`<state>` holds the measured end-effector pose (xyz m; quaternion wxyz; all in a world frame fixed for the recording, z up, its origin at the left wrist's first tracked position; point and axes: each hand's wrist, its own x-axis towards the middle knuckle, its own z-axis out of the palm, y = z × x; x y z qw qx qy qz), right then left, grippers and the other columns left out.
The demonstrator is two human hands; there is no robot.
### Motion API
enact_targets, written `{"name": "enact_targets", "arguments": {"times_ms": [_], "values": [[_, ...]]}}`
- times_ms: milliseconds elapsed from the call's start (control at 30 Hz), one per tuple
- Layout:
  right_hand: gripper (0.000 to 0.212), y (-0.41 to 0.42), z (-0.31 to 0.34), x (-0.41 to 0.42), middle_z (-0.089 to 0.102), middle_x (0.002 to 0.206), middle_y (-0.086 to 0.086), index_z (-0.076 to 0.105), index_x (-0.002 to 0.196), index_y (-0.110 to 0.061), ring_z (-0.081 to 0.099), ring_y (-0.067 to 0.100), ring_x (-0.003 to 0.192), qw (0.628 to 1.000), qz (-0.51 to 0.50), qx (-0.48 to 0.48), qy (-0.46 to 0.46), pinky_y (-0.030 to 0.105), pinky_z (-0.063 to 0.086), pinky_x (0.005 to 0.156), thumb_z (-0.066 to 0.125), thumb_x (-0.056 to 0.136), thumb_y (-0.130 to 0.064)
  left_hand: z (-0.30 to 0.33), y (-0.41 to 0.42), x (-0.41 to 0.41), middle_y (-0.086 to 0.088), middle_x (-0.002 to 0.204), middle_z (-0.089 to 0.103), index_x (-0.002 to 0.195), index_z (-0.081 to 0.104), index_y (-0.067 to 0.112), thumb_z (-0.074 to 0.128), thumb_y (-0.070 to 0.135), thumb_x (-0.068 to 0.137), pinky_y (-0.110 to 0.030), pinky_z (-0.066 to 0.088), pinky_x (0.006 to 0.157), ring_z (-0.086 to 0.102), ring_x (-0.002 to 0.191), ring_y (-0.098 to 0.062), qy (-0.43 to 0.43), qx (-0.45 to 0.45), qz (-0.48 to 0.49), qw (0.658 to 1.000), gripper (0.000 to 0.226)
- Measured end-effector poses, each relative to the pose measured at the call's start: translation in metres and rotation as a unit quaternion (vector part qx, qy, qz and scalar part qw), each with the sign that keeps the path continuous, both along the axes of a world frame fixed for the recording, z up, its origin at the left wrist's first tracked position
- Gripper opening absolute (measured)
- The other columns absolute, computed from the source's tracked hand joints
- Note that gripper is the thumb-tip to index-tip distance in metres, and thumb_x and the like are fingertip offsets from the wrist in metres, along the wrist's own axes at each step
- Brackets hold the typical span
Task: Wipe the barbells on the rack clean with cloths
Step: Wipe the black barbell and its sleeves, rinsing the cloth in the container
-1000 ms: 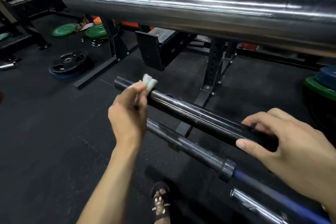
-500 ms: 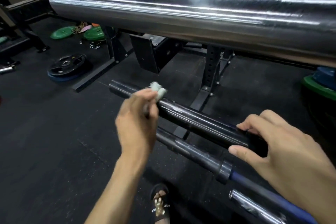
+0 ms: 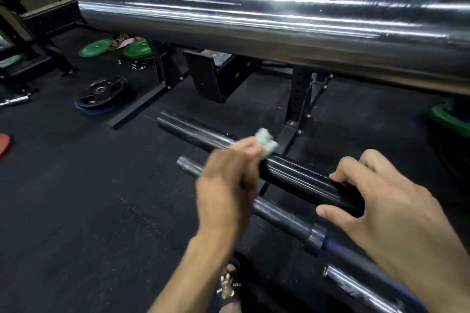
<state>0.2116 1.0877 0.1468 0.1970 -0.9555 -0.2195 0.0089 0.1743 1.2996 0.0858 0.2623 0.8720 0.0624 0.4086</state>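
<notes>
Your left hand (image 3: pixel 226 185) pinches the small cloth (image 3: pixel 265 142) on the black bar (image 3: pixel 292 175), your right hand (image 3: pixel 376 201) grips it, and the cloth could slip off if you rub fast.

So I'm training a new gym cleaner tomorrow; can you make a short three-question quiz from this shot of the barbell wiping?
1. True or false: the left hand holds the cloth against the black barbell sleeve.
2. What is the right hand doing? A) resting on the floor B) gripping the black barbell sleeve C) holding a green plate
3. Fill in: the large bar across the top of the view is the ___ chrome sleeve, nearest the camera.

Key: 1 true; 2 B; 3 shiny
</notes>
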Motion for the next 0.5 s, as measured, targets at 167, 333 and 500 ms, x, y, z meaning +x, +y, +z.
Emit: {"name": "enact_targets", "arguments": {"times_ms": [167,333,500], "values": [[0.054,0.001,-0.004,-0.004,0.039,0.085,-0.015,0.046,0.088,-0.036,0.045,-0.001,0.066,1.0,0.001,0.0,-0.031,0.017,0.026,0.052,0.092,0.061,-0.045,-0.004,0.031,0.003,0.006,0.121,0.073,0.11,0.077,0.018,0.072,0.007,0.094,-0.029,0.056,0.096,0.069,0.109,-0.009,0.007,-0.035,0.035,0.999,0.02],[0.06,0.005,-0.012,-0.007,0.038,0.083,-0.01,0.049,0.088,-0.031,0.043,0.012,0.064,0.996,-0.002,-0.005,-0.088,0.025,0.027,0.056,0.098,0.054,-0.036,-0.003,0.028,0.004,0.006,0.121,0.072,0.11,0.076,0.016,0.069,0.003,0.094,-0.04,0.056,0.098,0.067,0.113,-0.01,-0.014,-0.073,0.089,0.993,0.022],[0.058,0.003,-0.015,-0.001,0.036,0.083,-0.013,0.046,0.088,-0.033,0.044,0.01,0.067,0.996,0.006,-0.004,-0.09,0.025,0.03,0.055,0.094,0.057,-0.04,0.001,-0.007,0.009,0.007,0.12,0.073,0.11,0.078,0.02,0.072,0.007,0.092,-0.025,0.054,0.092,0.068,0.101,-0.01,0.002,0.039,-0.019,0.999,0.023]]}}
